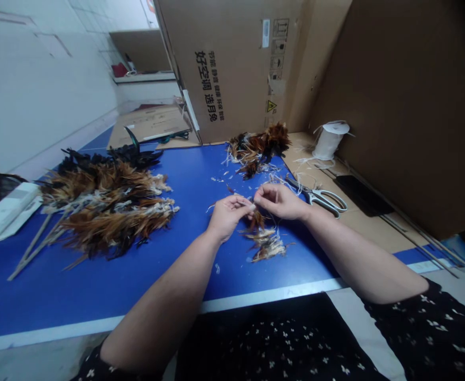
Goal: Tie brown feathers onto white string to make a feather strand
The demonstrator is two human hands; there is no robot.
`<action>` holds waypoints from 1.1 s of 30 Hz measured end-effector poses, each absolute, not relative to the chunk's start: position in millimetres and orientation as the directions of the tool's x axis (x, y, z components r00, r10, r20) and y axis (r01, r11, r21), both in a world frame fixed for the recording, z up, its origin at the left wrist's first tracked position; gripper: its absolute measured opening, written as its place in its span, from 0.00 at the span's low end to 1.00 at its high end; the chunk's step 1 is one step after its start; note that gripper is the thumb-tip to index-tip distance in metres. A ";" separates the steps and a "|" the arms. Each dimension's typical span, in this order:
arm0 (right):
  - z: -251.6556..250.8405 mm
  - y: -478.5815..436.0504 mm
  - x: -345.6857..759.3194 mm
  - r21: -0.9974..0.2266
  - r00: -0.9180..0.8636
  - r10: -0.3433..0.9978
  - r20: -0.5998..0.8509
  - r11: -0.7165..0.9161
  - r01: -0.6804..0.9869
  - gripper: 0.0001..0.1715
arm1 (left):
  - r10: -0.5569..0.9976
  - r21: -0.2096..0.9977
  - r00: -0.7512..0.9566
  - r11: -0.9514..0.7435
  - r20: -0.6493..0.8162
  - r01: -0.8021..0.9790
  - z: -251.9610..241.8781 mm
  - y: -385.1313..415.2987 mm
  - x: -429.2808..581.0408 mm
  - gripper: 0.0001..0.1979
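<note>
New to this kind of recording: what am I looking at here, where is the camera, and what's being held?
There's no machine here, just a person working bare-handed. The single picture comes from a camera worn on their head, looking forward and down. The left hand pinches a small brown feather tuft; the right hand has its fingertips close beside it, their grip too small to judge. On the blue table lie a large feather pile to the left and a smaller feather pile farther back. Scissors lie near the right hand, and a white spool sits on cardboard beyond.
</note>
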State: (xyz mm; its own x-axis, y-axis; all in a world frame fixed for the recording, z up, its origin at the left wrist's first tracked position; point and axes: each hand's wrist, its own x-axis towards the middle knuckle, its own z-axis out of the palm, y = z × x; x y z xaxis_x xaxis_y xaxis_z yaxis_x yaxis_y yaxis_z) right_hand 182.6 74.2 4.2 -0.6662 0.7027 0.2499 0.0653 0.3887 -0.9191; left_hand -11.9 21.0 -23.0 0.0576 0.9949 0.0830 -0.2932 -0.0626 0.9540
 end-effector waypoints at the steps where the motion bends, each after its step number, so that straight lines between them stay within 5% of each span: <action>1: 5.6 73.0 182.7 -0.914 -0.673 0.693 0.257 0.400 0.063 0.21 | 0.995 0.947 0.054 -0.065 0.087 -0.316 -23.4 21.7 -12.2 0.14; 8: 10.4 74.2 189.6 -0.888 -0.722 0.643 0.257 0.452 0.086 0.20 | 0.988 0.920 0.028 -0.131 0.152 -0.370 -25.3 22.9 -14.3 0.13; 22: -7.4 80.7 181.1 -0.977 -0.677 0.716 0.172 0.211 -0.024 0.23 | 0.961 0.943 0.051 -0.255 0.272 -0.215 -26.5 20.0 -14.3 0.10; 28: -6.8 75.4 174.1 -0.964 -0.619 0.755 0.215 0.264 -0.014 0.23 | 0.909 0.911 -0.086 -0.411 0.407 -0.030 -29.7 21.9 -13.1 0.08; 33: -4.4 69.9 167.6 -0.962 -0.585 0.770 0.254 0.266 -0.068 0.23 | 0.756 0.773 -0.171 -0.600 0.632 0.207 -31.3 23.7 -10.1 0.07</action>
State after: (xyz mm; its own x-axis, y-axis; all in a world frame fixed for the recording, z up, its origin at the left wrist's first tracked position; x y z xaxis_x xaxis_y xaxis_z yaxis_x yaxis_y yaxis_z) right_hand 167.6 69.9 -4.4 -0.5847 0.7704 0.2540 -0.0677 0.2657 -0.9617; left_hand -10.1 23.7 -31.3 -0.1710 0.7558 0.6321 0.2069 -0.5997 0.7730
